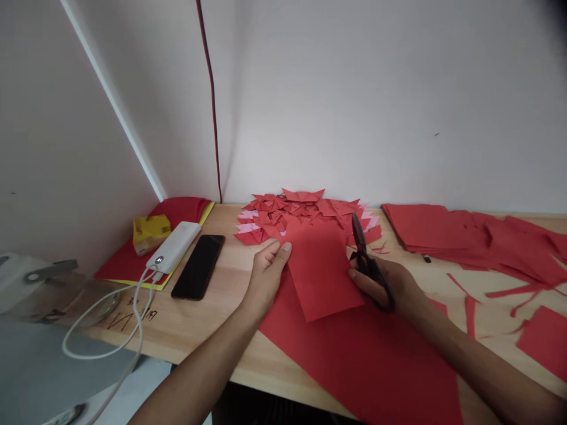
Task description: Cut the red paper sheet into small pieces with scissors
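My left hand (269, 268) pinches the left edge of a red paper piece (325, 274), thumb on top. In my right hand (390, 280) is a pair of dark scissors (370, 265), blades pointing up and away, close to the paper's right edge. The blades look closed or nearly so. Beneath both hands lies a larger red sheet (367, 360), reaching over the table's front edge. Behind the held paper, a pile of folded red and pink paper shapes (305, 208) rests against the wall and is partly hidden.
A stack of red paper (425, 227) lies at the back right, with cut strips (470, 316) and a red piece (549, 342) nearer. To the left are a black phone (198, 267), a white power bank (173, 251) with a cable, a yellow packet (151, 233) and red sheets (183, 209).
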Tool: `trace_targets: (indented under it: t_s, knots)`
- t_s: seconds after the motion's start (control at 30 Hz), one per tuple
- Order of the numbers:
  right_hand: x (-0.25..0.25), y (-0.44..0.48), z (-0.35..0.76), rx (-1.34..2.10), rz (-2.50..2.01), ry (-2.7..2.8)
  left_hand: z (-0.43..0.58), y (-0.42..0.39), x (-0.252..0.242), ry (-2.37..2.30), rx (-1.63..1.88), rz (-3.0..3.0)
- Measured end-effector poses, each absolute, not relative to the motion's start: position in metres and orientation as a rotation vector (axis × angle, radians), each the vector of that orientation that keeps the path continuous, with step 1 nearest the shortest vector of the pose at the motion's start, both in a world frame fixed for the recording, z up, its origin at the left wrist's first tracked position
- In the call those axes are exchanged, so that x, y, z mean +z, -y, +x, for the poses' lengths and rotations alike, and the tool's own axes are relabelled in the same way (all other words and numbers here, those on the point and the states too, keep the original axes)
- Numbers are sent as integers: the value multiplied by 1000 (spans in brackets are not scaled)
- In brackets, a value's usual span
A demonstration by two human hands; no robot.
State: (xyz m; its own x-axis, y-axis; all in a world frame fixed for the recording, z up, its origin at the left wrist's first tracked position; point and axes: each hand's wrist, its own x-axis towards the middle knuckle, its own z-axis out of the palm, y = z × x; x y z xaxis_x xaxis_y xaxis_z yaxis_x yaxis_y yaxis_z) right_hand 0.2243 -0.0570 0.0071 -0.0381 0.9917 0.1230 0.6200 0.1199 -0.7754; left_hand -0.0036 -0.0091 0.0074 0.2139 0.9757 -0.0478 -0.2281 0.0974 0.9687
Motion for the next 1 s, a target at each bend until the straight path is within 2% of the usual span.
trace_targets:
  t_s: [0.1,0.37,0.83,1.0]
  knots:
    - [5,57,224,697,-1590,1718,1,10,7,-788,1109,1030]
    - [15,59,219,714,-1533,1690,11,21,-2,-746,796,864]
    - [21,59,221,933,-1464,1624,14,22,3,-812,1033,781]
    - [13,58,229,1134,-1468,1616,9,19,8,-835,1156,743]
